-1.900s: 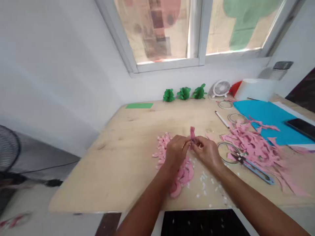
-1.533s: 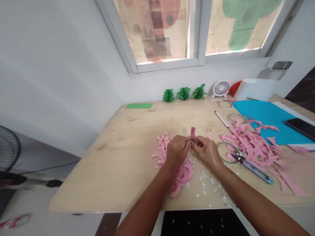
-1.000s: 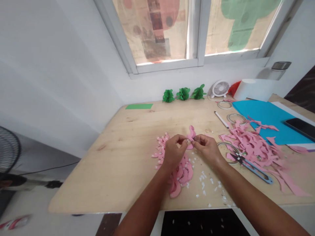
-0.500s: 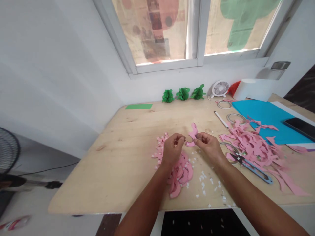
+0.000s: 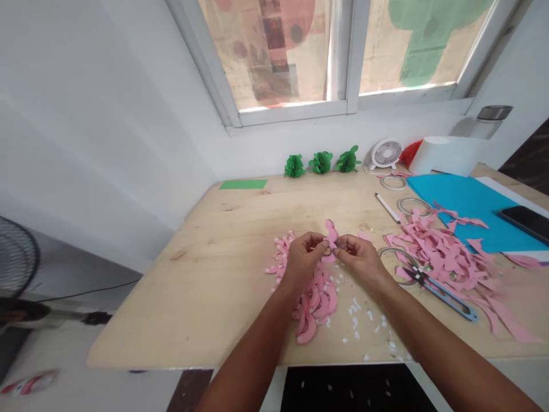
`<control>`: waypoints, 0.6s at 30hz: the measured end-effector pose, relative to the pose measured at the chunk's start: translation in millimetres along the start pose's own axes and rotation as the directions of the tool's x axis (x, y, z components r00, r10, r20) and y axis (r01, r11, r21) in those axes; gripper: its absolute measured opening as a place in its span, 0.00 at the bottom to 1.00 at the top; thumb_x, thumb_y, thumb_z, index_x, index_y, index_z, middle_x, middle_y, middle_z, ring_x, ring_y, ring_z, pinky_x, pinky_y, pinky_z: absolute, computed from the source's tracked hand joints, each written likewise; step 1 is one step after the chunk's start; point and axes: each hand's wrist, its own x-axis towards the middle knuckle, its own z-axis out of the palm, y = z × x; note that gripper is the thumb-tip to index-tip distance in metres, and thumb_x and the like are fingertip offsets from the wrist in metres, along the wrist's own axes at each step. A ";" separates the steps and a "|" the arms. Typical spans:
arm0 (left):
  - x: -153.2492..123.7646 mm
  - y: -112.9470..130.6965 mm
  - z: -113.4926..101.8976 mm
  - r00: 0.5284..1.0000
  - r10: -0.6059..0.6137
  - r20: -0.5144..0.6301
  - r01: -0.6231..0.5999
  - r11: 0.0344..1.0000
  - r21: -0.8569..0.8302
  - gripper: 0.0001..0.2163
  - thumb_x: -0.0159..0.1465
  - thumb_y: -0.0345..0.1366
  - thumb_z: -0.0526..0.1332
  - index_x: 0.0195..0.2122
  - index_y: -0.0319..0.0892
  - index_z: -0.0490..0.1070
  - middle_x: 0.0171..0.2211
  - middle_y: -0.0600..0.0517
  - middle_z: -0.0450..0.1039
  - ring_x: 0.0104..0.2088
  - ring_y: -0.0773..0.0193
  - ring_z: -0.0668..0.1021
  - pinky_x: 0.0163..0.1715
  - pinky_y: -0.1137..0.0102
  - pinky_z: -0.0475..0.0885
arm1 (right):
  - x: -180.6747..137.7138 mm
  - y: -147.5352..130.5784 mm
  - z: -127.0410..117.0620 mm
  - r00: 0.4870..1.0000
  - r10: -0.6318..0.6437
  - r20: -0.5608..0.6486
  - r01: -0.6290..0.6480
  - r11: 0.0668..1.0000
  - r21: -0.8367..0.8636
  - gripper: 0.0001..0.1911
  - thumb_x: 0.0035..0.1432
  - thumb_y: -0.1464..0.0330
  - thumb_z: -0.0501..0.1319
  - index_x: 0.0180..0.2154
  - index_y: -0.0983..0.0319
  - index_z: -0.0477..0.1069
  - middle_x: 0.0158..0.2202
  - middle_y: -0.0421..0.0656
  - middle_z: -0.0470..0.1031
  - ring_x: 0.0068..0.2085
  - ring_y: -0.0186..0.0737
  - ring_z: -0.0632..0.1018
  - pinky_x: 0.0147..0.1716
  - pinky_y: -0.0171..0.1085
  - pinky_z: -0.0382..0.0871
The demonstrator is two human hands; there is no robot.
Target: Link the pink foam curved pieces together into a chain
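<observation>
A wavy, S-shaped pink paper cutout is held up above the table, between my two hands. My left hand pinches its left edge with thumb and forefinger. The fingertips of my right hand are closed on its right side, and they partly hide its lower curve. Under and beside my left wrist lies a heap of curved pink paper cutouts, several bearing small white tabs. Little white scraps are scattered to the right of the heap.
Pink offcuts, blue-handled snips, tape rolls and a white pen lie right. Beyond are blue sheets, a phone and a small fan. Green paper ornaments and a green strip sit behind.
My left hand has moved right and now touches the pink cutout, which was in my right hand alone. The cutout has shifted slightly left.
</observation>
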 end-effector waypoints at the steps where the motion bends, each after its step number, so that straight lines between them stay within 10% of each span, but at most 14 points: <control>1: 0.0 -0.3 -0.2 1.000 0.003 0.000 -0.003 1.000 -0.010 0.06 0.51 0.34 0.63 0.27 0.37 0.71 0.22 0.54 0.71 0.24 0.70 0.73 0.28 0.74 0.68 | -0.5 -1.1 0.2 1.000 -0.005 0.002 0.005 1.000 -0.007 0.08 0.48 0.66 0.60 0.24 0.62 0.63 0.19 0.34 0.57 0.21 0.29 0.59 0.20 0.31 0.50; 18: -3.0 -7.0 1.9 0.998 0.026 0.065 -0.028 0.999 0.024 0.07 0.51 0.35 0.62 0.29 0.39 0.68 0.24 0.55 0.68 0.25 0.69 0.74 0.27 0.74 0.69 | 1.7 0.3 -0.6 0.998 0.017 -0.057 -0.022 0.995 -0.096 0.09 0.47 0.66 0.57 0.20 0.61 0.59 0.18 0.34 0.55 0.21 0.31 0.59 0.20 0.32 0.52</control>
